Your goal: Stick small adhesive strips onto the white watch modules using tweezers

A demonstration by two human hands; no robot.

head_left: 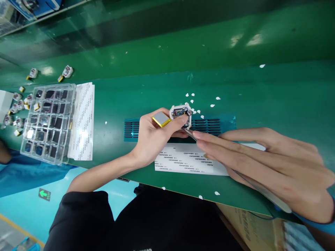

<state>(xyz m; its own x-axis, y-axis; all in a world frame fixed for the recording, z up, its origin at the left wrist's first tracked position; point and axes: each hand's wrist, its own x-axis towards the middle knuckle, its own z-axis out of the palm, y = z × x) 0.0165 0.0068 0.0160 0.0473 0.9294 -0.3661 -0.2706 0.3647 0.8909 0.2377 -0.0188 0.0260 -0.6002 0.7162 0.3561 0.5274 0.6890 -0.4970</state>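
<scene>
My left hand (154, 137) is closed around a small white smartwatch case (173, 111) with its circuit board exposed. A silver battery with yellow edges (161, 119) sticks out on the case's left, resting against my fingers. In my right hand (264, 164) is a pair of metal tweezers (272, 198), its tips at the lower edge of the case near my left thumb. The thumb covers part of the case's interior, so what the tips touch cannot be made out. Beneath my hands lie a blue strip with dark bars (132, 129) and a white printed backing sheet (180, 162).
Small white stickers (212, 105) are scattered over the green table (288, 101). A clear compartment tray (48, 122) with dark square parts stands left, beside printed sheets (86, 122) and several watch cases (68, 71). Another person's blue sleeve (31, 174) shows at the left edge.
</scene>
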